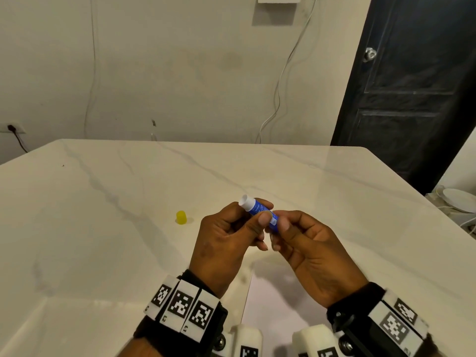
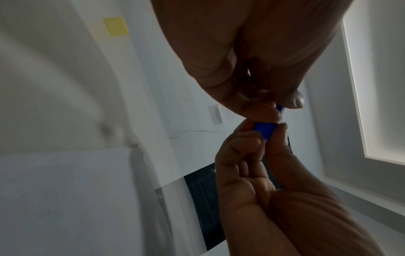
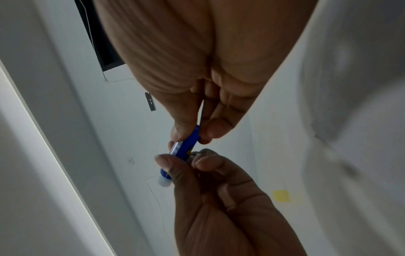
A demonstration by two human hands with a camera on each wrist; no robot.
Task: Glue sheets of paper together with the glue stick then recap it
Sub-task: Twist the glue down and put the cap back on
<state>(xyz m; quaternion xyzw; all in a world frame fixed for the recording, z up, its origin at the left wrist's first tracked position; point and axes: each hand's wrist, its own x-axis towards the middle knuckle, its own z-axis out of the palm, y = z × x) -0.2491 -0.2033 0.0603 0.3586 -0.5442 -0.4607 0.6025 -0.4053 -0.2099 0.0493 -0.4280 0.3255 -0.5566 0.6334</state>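
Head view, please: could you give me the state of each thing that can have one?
glue stick: uncapped, held above the table, white open end pointing up and away
yellow cap: off, standing on the table
left hand: grips the stick's barrel
right hand: pinches the stick's base
paper: flat under the hands
door: closed

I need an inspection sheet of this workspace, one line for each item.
Surface: pale marble-look table.
Job's things: blue glue stick, uncapped, white end up, held over the table; yellow cap stands apart on the table; white paper sheet lies under the wrists.
Clutter: nothing seen.
Hands: left hand grips the upper barrel; right hand pinches the base.
Cables: white cable hangs down the wall; dark plug in wall outlet.
Surroundings: dark door, white wall.
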